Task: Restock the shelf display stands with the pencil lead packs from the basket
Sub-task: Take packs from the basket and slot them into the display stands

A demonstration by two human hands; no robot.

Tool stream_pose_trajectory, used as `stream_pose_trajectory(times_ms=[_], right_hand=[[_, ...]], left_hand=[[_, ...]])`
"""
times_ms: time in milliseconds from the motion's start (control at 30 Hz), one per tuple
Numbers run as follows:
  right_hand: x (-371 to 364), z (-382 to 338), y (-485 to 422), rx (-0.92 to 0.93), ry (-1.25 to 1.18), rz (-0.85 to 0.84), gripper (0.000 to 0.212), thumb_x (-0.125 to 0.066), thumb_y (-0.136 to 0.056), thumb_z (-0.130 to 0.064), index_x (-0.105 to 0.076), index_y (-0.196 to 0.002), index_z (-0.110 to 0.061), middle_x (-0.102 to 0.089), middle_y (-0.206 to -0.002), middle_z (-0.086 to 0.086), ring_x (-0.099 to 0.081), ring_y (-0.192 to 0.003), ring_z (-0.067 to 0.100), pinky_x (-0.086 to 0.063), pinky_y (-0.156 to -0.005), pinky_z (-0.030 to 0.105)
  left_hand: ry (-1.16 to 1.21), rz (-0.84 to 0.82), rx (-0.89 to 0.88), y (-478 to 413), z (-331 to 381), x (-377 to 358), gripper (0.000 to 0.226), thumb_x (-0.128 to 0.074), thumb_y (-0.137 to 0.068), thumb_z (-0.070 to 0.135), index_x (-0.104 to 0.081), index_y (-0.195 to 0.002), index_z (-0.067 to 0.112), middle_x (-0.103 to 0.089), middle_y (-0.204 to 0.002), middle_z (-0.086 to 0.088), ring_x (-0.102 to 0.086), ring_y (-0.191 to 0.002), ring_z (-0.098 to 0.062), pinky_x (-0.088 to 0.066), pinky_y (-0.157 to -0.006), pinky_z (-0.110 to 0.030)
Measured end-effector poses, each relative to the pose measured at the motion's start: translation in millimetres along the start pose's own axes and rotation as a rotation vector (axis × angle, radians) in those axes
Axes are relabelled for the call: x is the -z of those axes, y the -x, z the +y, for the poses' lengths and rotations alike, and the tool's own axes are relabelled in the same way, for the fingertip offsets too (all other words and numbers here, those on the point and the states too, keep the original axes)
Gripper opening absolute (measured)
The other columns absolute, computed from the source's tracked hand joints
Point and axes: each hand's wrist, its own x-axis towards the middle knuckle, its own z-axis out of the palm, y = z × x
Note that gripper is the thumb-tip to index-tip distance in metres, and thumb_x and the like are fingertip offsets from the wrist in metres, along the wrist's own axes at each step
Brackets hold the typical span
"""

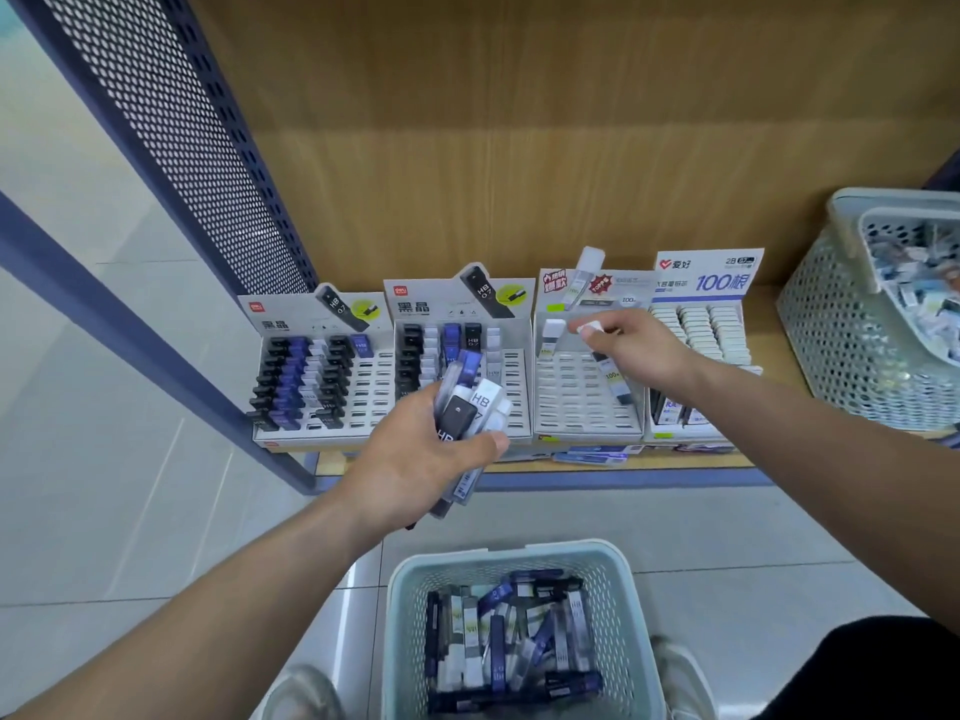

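The right hand [631, 350] pinches one white-capped lead pack [608, 366] over the third display stand [587, 407], whose slots are nearly all bare; the left hand [431, 449] is closed around a fanned bundle of packs [470, 402] held in front of the second stand [462, 356]. That loose bundle could slip and scatter onto the floor, or the single pack could miss its slot if angled. More packs wait in the basket [410, 584] below. The pack's lower end is hard to make out, and the second basket [831, 314] is cut off at the frame edge
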Motion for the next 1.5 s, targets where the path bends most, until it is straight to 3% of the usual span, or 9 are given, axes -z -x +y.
stream_pose_trajectory(times_ms=[67, 133, 367, 467, 600, 667, 767, 1100, 1500], right_hand=[[1.8, 2.9, -7.4, 0.042, 0.048, 0.056, 0.019, -0.062, -0.099, -0.021, -0.074, -0.099, -0.036, -0.072, -0.092, -0.007, -0.061, -0.072, -0.006, -0.044, -0.064, 0.007], [3.1, 8.1, -14.5, 0.039, 0.093, 0.133, 0.020, -0.069, -0.094, -0.018, -0.070, -0.088, -0.036, -0.068, -0.086, -0.004, -0.062, -0.070, 0.005, -0.044, -0.054, 0.007], [3.1, 21.3, -30.2, 0.110, 0.250, 0.299, 0.010, -0.072, -0.089, -0.016, -0.065, -0.086, -0.021, -0.069, -0.087, -0.003, -0.068, -0.080, 0.017, -0.044, -0.058, 0.009], [0.8, 25.0, -32.8, 0.124, 0.299, 0.283, 0.009, -0.074, -0.089, -0.016, -0.065, -0.086, -0.018, -0.072, -0.086, -0.001, -0.068, -0.082, 0.016, -0.049, -0.067, 0.020], [-0.4, 27.4, -34.5, 0.153, 0.325, 0.268, 0.009, -0.073, -0.089, -0.016, -0.065, -0.087, -0.020, -0.070, -0.083, -0.005, -0.068, -0.081, 0.014, -0.045, -0.063, 0.013], [0.1, 28.9, -35.0, 0.165, 0.337, 0.259, 0.008, -0.073, -0.089, -0.016, -0.066, -0.088, -0.020, -0.071, -0.084, -0.003, -0.069, -0.081, 0.015, -0.049, -0.066, 0.020], [0.8, 31.7, -35.7, 0.191, 0.372, 0.250, 0.009, -0.073, -0.090, -0.016, -0.066, -0.089, -0.020, -0.072, -0.085, 0.001, -0.069, -0.082, 0.018, -0.053, -0.074, 0.029], [-9.1, 37.1, -46.0, 0.224, 0.422, 0.265, 0.018, -0.062, -0.097, -0.012, -0.074, -0.110, -0.016, -0.070, -0.088, -0.001, -0.064, -0.080, 0.014, -0.044, -0.074, 0.022], [-12.6, 22.8, -39.2, 0.132, 0.508, 0.223, 0.022, -0.060, -0.098, -0.016, -0.071, -0.116, -0.013, -0.075, -0.099, 0.010, -0.070, -0.092, 0.027, -0.057, -0.085, 0.042]], left_hand=[[-0.009, 0.015, -0.007, -1.3, -0.6, 2.9, 0.015, -0.080, -0.085, 0.035, -0.065, -0.086, 0.038, -0.062, -0.064, 0.010, -0.058, -0.051, -0.014, -0.053, -0.047, -0.035], [-0.011, 0.027, -0.015, -2.8, -1.2, 5.5, 0.015, -0.080, -0.085, 0.035, -0.067, -0.089, 0.036, -0.066, -0.070, 0.008, -0.061, -0.056, -0.014, -0.056, -0.051, -0.038], [0.017, 0.024, 0.006, -5.5, -3.8, 11.0, 0.018, -0.080, -0.085, 0.031, -0.068, -0.097, 0.025, -0.065, -0.068, 0.008, -0.059, -0.054, -0.013, -0.054, -0.049, -0.038], [0.018, 0.010, 0.010, -5.5, -5.1, 10.1, 0.017, -0.080, -0.085, 0.030, -0.067, -0.096, 0.025, -0.061, -0.063, 0.012, -0.056, -0.051, -0.012, -0.052, -0.047, -0.036], [-0.008, 0.019, 0.021, -5.1, -5.4, 9.2, 0.021, -0.081, -0.083, 0.032, -0.067, -0.098, 0.024, -0.067, -0.077, 0.001, -0.060, -0.059, -0.013, -0.055, -0.050, -0.038], [-0.012, 0.019, 0.024, -5.0, -5.0, 9.0, 0.022, -0.081, -0.083, 0.032, -0.067, -0.099, 0.025, -0.070, -0.083, -0.004, -0.062, -0.063, -0.015, -0.057, -0.053, -0.043], [0.017, 0.015, 0.032, -4.8, -4.8, 9.4, 0.020, -0.081, -0.084, 0.032, -0.067, -0.096, 0.027, -0.066, -0.072, 0.005, -0.060, -0.056, -0.013, -0.055, -0.048, -0.039], [0.042, 0.030, 0.014, -2.6, -7.2, 12.1, 0.016, -0.080, -0.085, 0.031, -0.066, -0.092, 0.028, -0.060, -0.066, 0.007, -0.055, -0.049, -0.011, -0.050, -0.044, -0.029], [0.076, 0.026, -0.012, 6.6, -6.1, 16.8, 0.015, -0.080, -0.086, 0.030, -0.066, -0.090, 0.031, -0.060, -0.064, 0.008, -0.055, -0.049, -0.013, -0.051, -0.044, -0.032]])
